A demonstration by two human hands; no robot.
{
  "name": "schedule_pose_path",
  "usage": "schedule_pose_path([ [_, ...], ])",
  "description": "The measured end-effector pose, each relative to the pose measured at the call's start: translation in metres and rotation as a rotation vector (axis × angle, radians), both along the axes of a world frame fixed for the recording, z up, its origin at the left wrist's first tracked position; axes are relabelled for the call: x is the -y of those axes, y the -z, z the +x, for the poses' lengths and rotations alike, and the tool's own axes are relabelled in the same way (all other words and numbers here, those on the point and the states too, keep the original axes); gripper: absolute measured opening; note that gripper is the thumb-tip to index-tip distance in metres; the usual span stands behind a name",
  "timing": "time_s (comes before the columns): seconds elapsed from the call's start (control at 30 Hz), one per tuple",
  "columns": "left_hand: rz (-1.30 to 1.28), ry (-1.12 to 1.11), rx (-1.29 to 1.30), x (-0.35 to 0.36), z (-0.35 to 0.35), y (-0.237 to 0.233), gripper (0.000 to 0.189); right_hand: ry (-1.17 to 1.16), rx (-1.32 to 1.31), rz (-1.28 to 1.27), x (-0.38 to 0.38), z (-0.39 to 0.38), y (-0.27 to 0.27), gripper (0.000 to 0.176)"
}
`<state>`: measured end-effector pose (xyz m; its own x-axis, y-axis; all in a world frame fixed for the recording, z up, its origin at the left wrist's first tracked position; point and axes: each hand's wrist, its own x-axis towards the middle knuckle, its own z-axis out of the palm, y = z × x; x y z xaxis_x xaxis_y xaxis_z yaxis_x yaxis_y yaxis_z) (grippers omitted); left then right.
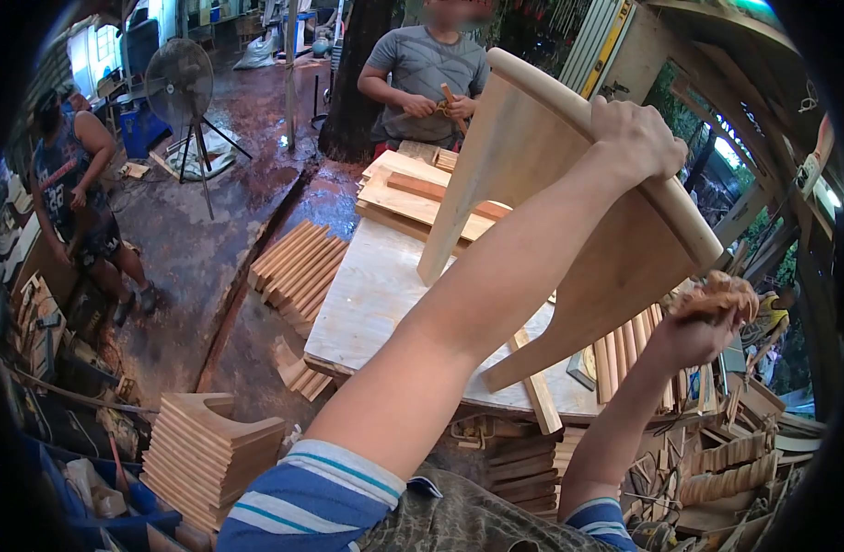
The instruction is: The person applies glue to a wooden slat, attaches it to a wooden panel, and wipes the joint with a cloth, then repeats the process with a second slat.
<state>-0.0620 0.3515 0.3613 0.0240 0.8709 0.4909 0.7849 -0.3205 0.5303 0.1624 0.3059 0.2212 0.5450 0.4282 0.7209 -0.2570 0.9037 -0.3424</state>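
Observation:
My left hand [635,140] is wrapped over the rounded top rail of a pale wooden panel [615,267]. The panel has an arched cutout between two leg-like ends and stands tilted over the white worktable [367,304]. Its lower ends reach down to the table area, and my left forearm crosses in front of it. On the right, my right hand [698,340] is closed around a crumpled tan-brown wad [716,296], close to the rail's near end; I cannot tell what material the wad is. A narrow wooden strip [537,396] juts over the table's front edge below the panel.
Across the table a person [427,83] holds a small wooden piece. Boards [413,198] lie at the table's far end. Stacked slats [298,267] and arched pieces [201,455] stand at left. Another person [72,184] stands near a fan [180,78]. Wood scraps [716,469] crowd the right.

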Motion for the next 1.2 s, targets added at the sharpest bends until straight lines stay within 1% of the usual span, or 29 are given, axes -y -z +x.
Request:
schedule_pose_path([
  [0.03,0.001,-0.001,0.0,0.002,0.0,0.0,0.052,0.119,-0.072,-0.003,0.004,-0.032,-0.013,0.027],
  [0.1,-0.016,0.007,0.011,0.006,-0.003,-0.001,0.051,0.341,-0.068,-0.037,-0.001,-0.058,-0.019,0.026],
  [0.13,-0.016,0.001,0.016,0.005,-0.003,0.0,0.051,0.409,-0.012,-0.069,0.0,-0.062,-0.017,0.028],
  [0.23,0.027,-0.023,0.021,0.005,-0.005,0.001,0.05,0.416,0.068,-0.006,0.003,-0.069,-0.014,0.032],
  [0.3,-0.003,0.035,0.021,0.006,-0.005,0.001,0.049,0.438,0.089,-0.047,0.008,-0.073,-0.014,0.035],
  [0.4,-0.002,0.031,0.019,0.005,-0.004,0.001,0.049,0.406,0.063,-0.102,0.008,-0.07,-0.01,0.036],
  [0.47,0.008,0.028,0.025,0.005,-0.003,0.0,0.049,0.354,0.156,-0.105,0.007,-0.067,-0.002,0.043],
  [0.5,0.004,0.027,0.024,0.004,-0.003,-0.001,0.049,0.357,0.159,-0.102,0.007,-0.067,0.003,0.043],
  [0.57,-0.001,0.026,0.028,0.003,-0.003,-0.001,0.05,0.405,0.154,-0.186,0.008,-0.067,0.014,0.037],
  [0.6,0.006,0.024,0.036,0.002,-0.002,0.0,0.05,0.41,0.138,-0.181,0.006,-0.065,0.017,0.035],
  [0.63,0.012,0.024,0.039,0.001,-0.002,0.0,0.05,0.412,0.134,-0.184,0.002,-0.049,0.016,0.035],
  [0.7,0.006,0.031,0.035,0.001,-0.002,0.0,0.049,0.17,0.133,-0.189,-0.009,-0.007,0.008,0.032],
  [0.73,-0.005,0.037,0.037,0.001,-0.003,0.0,0.049,0.186,-0.018,-0.148,-0.001,-0.025,-0.01,0.017],
  [0.77,-0.006,0.037,0.037,0.001,-0.003,0.0,0.049,0.186,-0.018,-0.149,0.003,-0.033,-0.023,0.017],
  [0.83,0.025,0.035,0.051,0.001,-0.003,0.002,0.048,0.296,0.064,-0.091,0.006,-0.044,-0.037,0.021],
  [0.87,0.02,0.034,0.052,0.0,-0.003,0.003,0.048,0.508,0.097,-0.11,0.0,-0.057,-0.039,0.028],
  [0.9,0.024,0.035,0.041,0.001,-0.003,0.003,0.048,0.505,0.1,-0.114,0.001,-0.062,-0.035,0.028],
  [0.97,0.033,0.027,0.032,0.002,-0.007,0.0,0.049,0.423,0.107,-0.041,0.002,-0.071,-0.03,0.036],
  [1.0,0.031,0.028,0.022,0.002,-0.008,0.0,0.049,0.494,0.153,-0.066,0.011,-0.08,-0.021,0.038],
  [1.1,0.026,0.037,0.017,0.003,-0.005,0.001,0.049,0.498,0.217,-0.137,0.007,-0.066,0.018,0.038],
  [1.13,0.026,0.031,0.026,0.003,-0.004,0.002,0.049,0.377,0.176,-0.113,0.001,-0.053,0.024,0.038],
  [1.17,0.026,0.034,0.021,0.003,-0.003,0.002,0.049,0.38,0.171,-0.115,-0.002,-0.043,0.024,0.038],
  [1.2,0.03,0.032,0.019,0.002,-0.004,0.002,0.049,0.381,0.122,-0.147,0.004,-0.043,0.01,0.038],
])
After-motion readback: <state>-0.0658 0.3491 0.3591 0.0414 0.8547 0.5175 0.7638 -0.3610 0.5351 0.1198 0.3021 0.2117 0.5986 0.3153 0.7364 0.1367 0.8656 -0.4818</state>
